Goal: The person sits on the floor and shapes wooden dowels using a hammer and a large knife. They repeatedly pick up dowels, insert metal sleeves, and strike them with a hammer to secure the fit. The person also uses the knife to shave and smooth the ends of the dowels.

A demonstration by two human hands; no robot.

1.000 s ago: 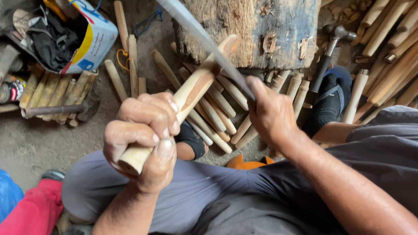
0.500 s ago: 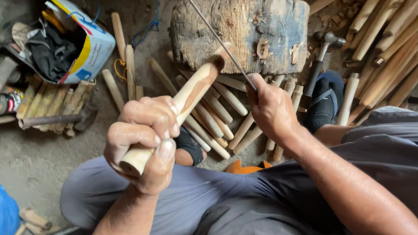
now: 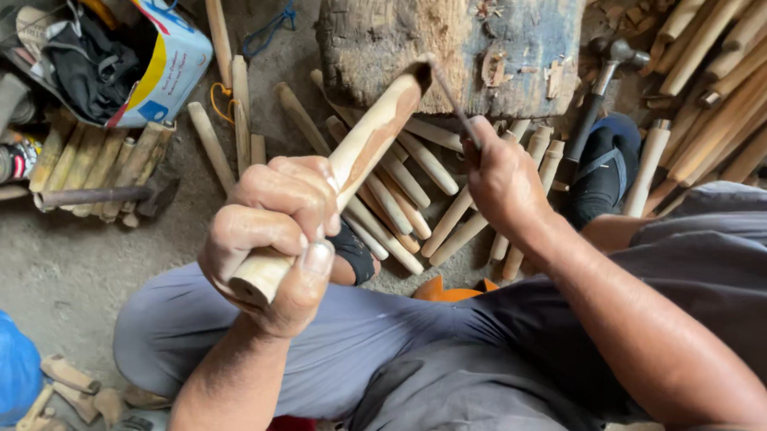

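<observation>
A big weathered round wooden chopping block [image 3: 452, 38] stands on the dirt floor [image 3: 60, 263], with many pale turned wooden sticks [image 3: 395, 189] scattered at its foot. The tapered pale wooden handle blank [image 3: 356, 154] slants up from the lap, its far end resting against the block's edge. The left hand [image 3: 277, 234] is clamped around the blank's near end. The right hand [image 3: 501, 175] is closed on a thin dark metal blade [image 3: 452, 98] that meets the blank's tip.
</observation>
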